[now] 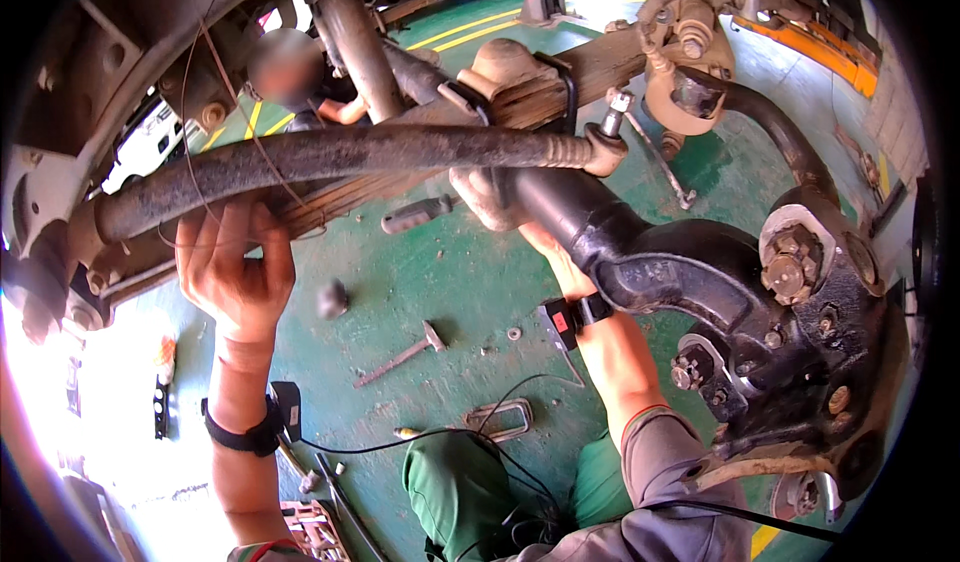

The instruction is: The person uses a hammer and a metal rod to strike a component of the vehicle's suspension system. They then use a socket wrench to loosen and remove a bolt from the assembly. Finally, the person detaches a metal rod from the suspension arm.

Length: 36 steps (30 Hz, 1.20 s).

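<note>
We see the left hand [237, 277] raised at the left of the frame, its forearm nearly vertical, its wrist nearly straight and its fingers bent upward against the brown, layered metal leaf spring [350, 192]. The fingertips are partly hidden, so we cannot tell whether they clamp it or only rest there. This spring slants from the lower left toward the upper right, behind a dark, rusty, curved metal rod [350, 152].

We find the right hand [543, 245] near the centre, mostly hidden behind a glossy black metal axle tube [565, 207]; its forearm leans up and leftward from the lower right. We cannot tell its grip. Below, between the forearms, we see a wooden-handled hammer [405, 354] on the green floor [400, 292].
</note>
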### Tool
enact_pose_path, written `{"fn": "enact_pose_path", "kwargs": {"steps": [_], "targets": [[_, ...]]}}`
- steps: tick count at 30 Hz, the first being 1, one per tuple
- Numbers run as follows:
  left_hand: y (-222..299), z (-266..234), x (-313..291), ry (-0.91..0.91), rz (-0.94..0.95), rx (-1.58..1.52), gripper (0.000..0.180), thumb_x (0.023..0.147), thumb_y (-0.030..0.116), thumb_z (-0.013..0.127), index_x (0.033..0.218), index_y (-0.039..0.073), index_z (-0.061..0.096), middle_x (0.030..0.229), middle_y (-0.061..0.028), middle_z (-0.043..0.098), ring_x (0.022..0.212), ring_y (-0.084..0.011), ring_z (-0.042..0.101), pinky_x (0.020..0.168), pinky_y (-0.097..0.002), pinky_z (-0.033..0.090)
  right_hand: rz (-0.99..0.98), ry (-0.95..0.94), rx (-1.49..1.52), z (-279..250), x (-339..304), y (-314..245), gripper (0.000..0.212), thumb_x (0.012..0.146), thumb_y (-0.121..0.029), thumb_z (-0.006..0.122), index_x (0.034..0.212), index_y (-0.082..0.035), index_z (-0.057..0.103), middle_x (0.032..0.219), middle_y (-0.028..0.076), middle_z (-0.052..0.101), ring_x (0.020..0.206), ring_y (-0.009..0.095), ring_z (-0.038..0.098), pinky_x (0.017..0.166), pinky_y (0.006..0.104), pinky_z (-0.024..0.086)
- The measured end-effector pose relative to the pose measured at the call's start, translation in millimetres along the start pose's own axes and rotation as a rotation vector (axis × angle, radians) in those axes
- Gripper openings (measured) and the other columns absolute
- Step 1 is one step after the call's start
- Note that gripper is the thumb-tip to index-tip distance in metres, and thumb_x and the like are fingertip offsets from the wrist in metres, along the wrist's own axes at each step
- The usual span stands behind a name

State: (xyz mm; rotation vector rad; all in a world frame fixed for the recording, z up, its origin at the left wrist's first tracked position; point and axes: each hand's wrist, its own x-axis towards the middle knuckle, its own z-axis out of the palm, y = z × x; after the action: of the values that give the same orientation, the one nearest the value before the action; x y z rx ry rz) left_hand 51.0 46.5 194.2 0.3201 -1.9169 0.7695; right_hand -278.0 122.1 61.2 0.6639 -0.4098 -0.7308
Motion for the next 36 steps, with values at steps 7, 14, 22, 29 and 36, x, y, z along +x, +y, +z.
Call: {"fn": "enact_pose_path", "kwargs": {"steps": [7,14,22,29,36], "targets": [[0,5,5,0.065,0.000,-0.019,0.014,0.079,0.007,0.067,0.091,0.006,0.071,0.081,-0.0068,0.068,0.083,-0.0288,0.064,0.078,-0.0361,0.051,0.285,-0.123,0.489,-13,6,1,0.027,0.091,-0.021,0.060,0.110,-0.001,0.063,0.113,0.016,0.059,0.108,0.032,0.054,0.102,0.0491,0.040],[-5,7,0,0.066,0.010,0.002,0.014,0.083,0.006,0.066,0.094,0.005,0.073,0.088,-0.0105,0.072,0.080,-0.0304,0.065,0.079,-0.0365,0.051,2.049,0.606,2.969,-46,28,-5,0.039,0.096,-0.027,0.059,0.120,0.004,0.056,0.114,0.017,0.058,0.101,0.028,0.057,0.092,0.0396,0.048],[0,0,1,0.052,0.022,-0.040,0.016,0.082,0.006,0.066,0.097,0.003,0.073,0.091,-0.0115,0.073,0.083,-0.0324,0.066,0.084,-0.0385,0.050,1.816,1.166,3.899,-24,11,2,0.043,0.095,-0.035,0.060,0.113,0.005,0.054,0.101,0.012,0.051,0.082,0.022,0.047,0.075,0.0360,0.041],[3,3,2,0.037,-0.010,-0.027,0.016,0.083,0.006,0.065,0.096,0.001,0.073,0.093,-0.0141,0.073,0.086,-0.0343,0.066,0.088,-0.0397,0.050,1.635,1.088,4.023,-25,6,10,0.049,0.095,-0.041,0.061,0.107,0.006,0.053,0.090,0.008,0.045,0.066,0.017,0.038,0.060,0.0330,0.035],[2,1,0,0.026,-0.005,-0.027,0.017,0.084,0.006,0.063,0.097,0.003,0.073,0.094,-0.0134,0.073,0.088,-0.0345,0.066,0.088,-0.0396,0.050,1.240,1.174,4.191,-16,10,11,0.056,0.094,-0.048,0.062,0.101,0.007,0.052,0.079,0.004,0.039,0.049,0.013,0.029,0.045,0.0299,0.029]]}}
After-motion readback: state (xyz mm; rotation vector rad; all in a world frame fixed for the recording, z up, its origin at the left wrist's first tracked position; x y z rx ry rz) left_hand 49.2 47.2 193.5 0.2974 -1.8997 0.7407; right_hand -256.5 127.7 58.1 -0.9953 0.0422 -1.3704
